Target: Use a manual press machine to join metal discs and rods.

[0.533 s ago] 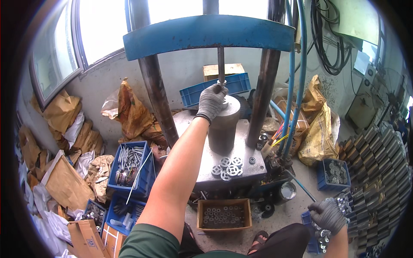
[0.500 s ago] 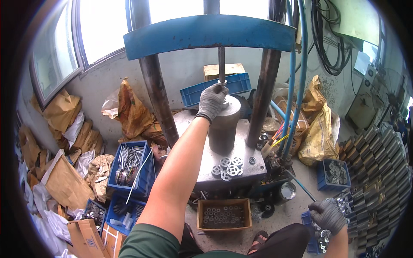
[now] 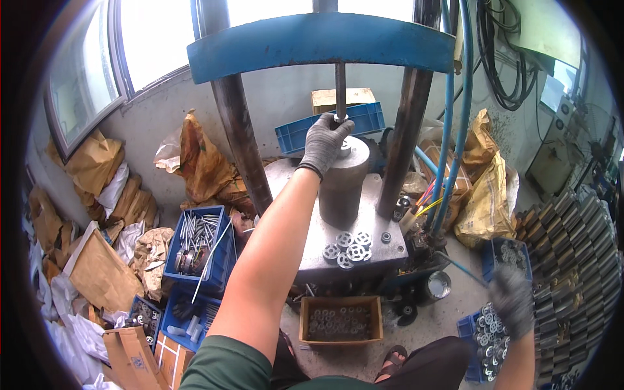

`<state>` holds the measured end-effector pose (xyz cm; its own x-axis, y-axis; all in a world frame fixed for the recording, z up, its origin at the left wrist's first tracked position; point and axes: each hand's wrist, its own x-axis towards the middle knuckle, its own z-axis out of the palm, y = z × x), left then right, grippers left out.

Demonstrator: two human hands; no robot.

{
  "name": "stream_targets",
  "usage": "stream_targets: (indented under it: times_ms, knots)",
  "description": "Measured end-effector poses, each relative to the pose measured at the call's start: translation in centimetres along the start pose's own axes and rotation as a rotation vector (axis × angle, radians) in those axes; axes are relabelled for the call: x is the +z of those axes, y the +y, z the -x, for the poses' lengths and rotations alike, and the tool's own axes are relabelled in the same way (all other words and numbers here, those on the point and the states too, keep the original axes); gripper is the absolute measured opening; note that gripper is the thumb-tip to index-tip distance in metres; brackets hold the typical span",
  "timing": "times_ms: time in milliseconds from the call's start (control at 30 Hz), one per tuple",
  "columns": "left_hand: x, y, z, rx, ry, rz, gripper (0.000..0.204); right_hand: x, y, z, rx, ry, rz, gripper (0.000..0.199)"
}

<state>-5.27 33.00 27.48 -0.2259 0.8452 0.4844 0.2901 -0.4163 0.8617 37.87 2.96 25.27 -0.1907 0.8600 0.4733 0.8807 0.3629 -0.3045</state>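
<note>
At the middle stands a press with a blue crossbeam [image 3: 322,40] and a thin vertical rod [image 3: 340,81]. My left hand [image 3: 322,143], in a grey glove, is closed around a small metal part at the rod's lower tip; the fingers hide most of it. Below it a flat metal ring [image 3: 345,149] lies on top of a thick steel cylinder [image 3: 341,195]. To the right, my gloved right hand [image 3: 512,300] is smeared by motion at the end of a blue lever [image 3: 465,266] and appears wrapped round it. Several round slotted discs [image 3: 354,252] lie on the press's steel plate [image 3: 305,250].
A wooden box [image 3: 341,335] of small rings stands on the floor before me. Blue crates [image 3: 201,283] of rods and parts are at left; another crate [image 3: 469,325] of discs sits below my right hand. Stacked metal pieces [image 3: 572,260] line the right side. Hoses [image 3: 458,130] hang beside the press.
The lever's end has risen with my right hand. My left hand has stayed at the rod, its fingers now closer about the tip. The whole view has shifted slightly.
</note>
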Motion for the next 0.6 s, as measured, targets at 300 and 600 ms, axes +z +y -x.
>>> stream_targets:
  times_ms: [300, 600]
  knots:
    - [0.4, -0.4, 0.2, 0.121, 0.080, 0.259, 0.018, 0.0, 3.9, -12.4, 0.048, 0.435, -0.220, 0.028]
    - [0.2, -0.9, 0.0, 0.059, -0.035, 0.284, 0.025, -0.3, 1.3, 1.4, 0.140, -0.310, -0.165, 0.024]
